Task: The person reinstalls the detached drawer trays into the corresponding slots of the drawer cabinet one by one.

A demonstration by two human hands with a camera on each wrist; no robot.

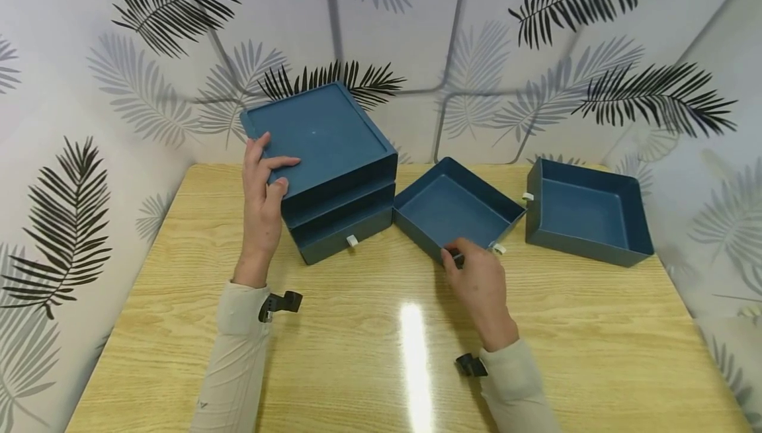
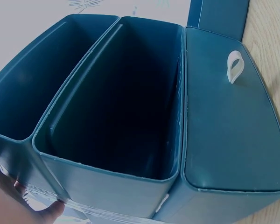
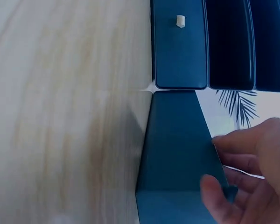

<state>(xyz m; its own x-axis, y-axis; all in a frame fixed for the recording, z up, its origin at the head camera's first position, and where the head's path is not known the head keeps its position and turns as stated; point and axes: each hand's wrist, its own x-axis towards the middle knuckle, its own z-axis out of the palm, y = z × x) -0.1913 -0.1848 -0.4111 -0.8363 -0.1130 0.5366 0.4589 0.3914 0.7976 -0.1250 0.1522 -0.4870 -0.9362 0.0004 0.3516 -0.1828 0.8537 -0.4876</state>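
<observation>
Middle drawer (image 1: pixel 455 205): dark blue, open-topped, white tab (image 1: pixel 499 248); right fingers (image 3: pixel 240 141) pinch it, left fingers (image 1: pixel 280 162) spread on cabinet (image 1: pixel 327 132).

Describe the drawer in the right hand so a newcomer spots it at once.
On the wooden table, find the blue cabinet at the left. Just right of it sits an open drawer, turned diagonally. Unlike the separate drawer farther right, this one has its near corner pinched by the right hand.

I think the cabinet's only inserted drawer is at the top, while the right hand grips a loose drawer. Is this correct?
Not the top: the left wrist view shows the inserted drawer at the bottom of the cabinet. The right hand does grip a loose drawer.
</observation>
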